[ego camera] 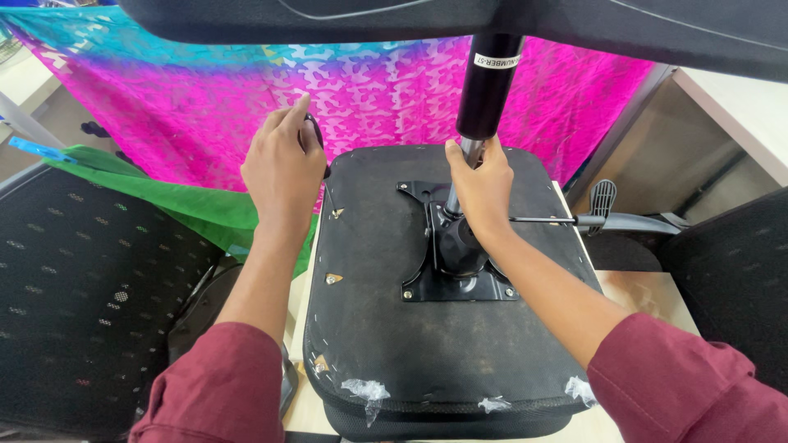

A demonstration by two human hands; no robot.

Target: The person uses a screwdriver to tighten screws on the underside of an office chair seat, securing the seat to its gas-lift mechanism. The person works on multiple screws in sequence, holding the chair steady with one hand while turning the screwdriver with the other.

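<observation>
An upturned black chair seat lies in front of me, underside up, with a black metal mounting plate bolted at its middle. A gas lift cylinder rises from the plate, black above and silver below. My right hand is wrapped around the silver part of the cylinder just above the plate. My left hand grips the seat's far left corner, its fingers curled over the edge. Both arms wear maroon sleeves.
A lever with a black paddle handle sticks out right from the plate. The chair base spans the top. Pink and turquoise patterned cloth hangs behind, green cloth at left. Black mesh chair parts flank both sides.
</observation>
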